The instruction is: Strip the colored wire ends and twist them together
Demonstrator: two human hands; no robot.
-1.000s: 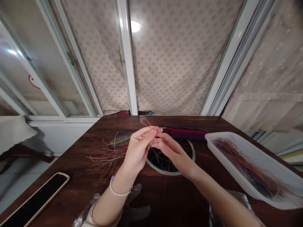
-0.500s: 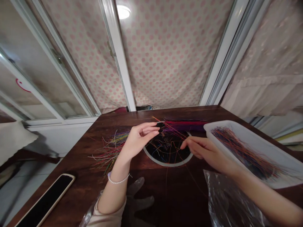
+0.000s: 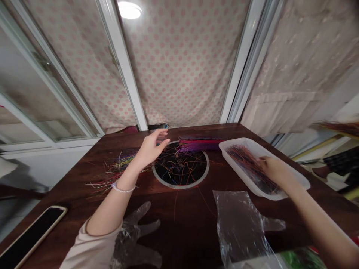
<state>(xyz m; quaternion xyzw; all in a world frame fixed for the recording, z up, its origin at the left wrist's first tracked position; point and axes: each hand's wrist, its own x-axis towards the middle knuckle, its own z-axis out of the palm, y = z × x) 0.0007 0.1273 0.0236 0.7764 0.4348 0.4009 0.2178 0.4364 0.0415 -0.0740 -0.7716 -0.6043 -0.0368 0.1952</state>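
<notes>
My left hand (image 3: 153, 147), with a beaded bracelet at the wrist, hovers over the left rim of a round black disc (image 3: 181, 183). Its thumb and fingers are apart with nothing between them. Thin coloured wires lie scattered on the disc. My right hand (image 3: 270, 170) reaches into a white plastic tray (image 3: 297, 179) at the right, over a bundle of orange and dark wires (image 3: 246, 160). Its fingertips are bent down among the wires, and what they hold cannot be made out. A red and purple wire bundle (image 3: 199, 145) lies behind the disc.
Multicoloured wires (image 3: 119, 164) spread left of the disc. A phone (image 3: 33, 235) lies at the table's left edge. Clear plastic gloves (image 3: 143, 233) are at the front left, and a crumpled clear plastic sheet (image 3: 238, 224) at the front right. Curtained windows stand behind the table.
My right hand has moved from the disc's right side into the tray. My left hand has lifted slightly away to the left and its fingers have spread. The view has turned to the right.
</notes>
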